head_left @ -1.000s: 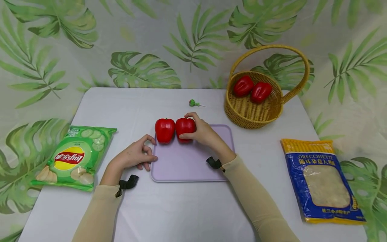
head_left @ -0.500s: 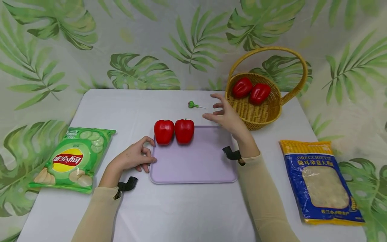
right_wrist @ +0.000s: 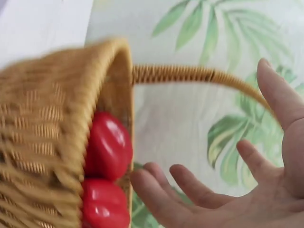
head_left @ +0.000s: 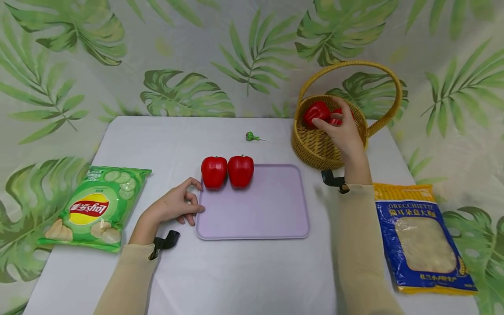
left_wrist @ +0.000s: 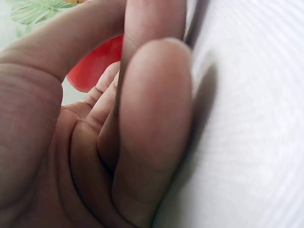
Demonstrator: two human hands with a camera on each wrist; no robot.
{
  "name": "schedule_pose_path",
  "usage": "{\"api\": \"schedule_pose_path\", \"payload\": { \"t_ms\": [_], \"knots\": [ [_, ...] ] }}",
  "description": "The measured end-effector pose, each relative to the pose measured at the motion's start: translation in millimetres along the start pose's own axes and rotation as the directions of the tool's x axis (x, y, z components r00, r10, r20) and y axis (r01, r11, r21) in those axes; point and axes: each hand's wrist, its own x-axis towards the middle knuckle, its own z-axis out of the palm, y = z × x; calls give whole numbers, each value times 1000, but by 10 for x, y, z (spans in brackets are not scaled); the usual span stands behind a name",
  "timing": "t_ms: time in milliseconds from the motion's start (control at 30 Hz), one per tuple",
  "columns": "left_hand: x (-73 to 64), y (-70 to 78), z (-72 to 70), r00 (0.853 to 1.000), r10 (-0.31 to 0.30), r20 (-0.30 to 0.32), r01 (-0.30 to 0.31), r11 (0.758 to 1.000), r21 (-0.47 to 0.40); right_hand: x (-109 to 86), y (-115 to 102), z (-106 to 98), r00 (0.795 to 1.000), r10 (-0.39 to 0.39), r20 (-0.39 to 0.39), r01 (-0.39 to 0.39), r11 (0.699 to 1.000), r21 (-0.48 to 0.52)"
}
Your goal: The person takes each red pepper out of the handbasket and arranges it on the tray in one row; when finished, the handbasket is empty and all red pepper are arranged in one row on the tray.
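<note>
Two red bell peppers, the left one (head_left: 214, 173) and the right one (head_left: 241, 171), stand side by side at the top left of a lilac tray (head_left: 267, 210). My left hand (head_left: 173, 203) rests on the table at the tray's left edge, thumb and index fingertips at the rim, fingers loosely bent. Over the wicker basket (head_left: 315, 151) my right hand (head_left: 342, 129) reaches with fingers spread, holding nothing. Inside lie two more red peppers, one (right_wrist: 108, 146) above the other (right_wrist: 105, 204) in the right wrist view; the hand partly hides one in the head view.
A green lollipop (head_left: 250, 136) lies behind the tray. At the left is a green bag of chips (head_left: 92, 205); at the right, a blue and yellow pasta bag (head_left: 425, 240) lies beside the right sleeve. The basket's tall handle (head_left: 397, 94) arches over its opening.
My right hand has let go of the right pepper on the tray and moved right and back to the basket. The left hand has stayed at the tray's edge.
</note>
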Motion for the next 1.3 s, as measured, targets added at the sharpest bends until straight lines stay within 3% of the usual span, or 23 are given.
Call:
{"api": "schedule_pose_path", "payload": {
  "t_ms": [400, 633, 767, 1000, 1300],
  "knots": [
    [-6, 22, -18, 1000, -4, -3, 4, 1000, 3, 362, 59, -331, 988, 150, -38, -150, 989, -2],
    [-15, 27, -16, 1000, -7, -2, 7, 1000, 7, 481, 127, -383, 981, 188, -39, -184, 979, 86],
    [-9, 22, -15, 1000, -3, -5, 3, 1000, 5, 553, 191, -422, 979, 200, -35, -197, 978, 72],
    [6, -7, -10, 1000, -8, -11, 8, 1000, 6, 662, 309, -478, 961, 278, 13, -278, 959, 62],
    [0, -23, 1, 1000, -4, -9, 4, 1000, -3, 713, 338, -494, 933, 352, 76, -360, 924, 128]
  ]
}}
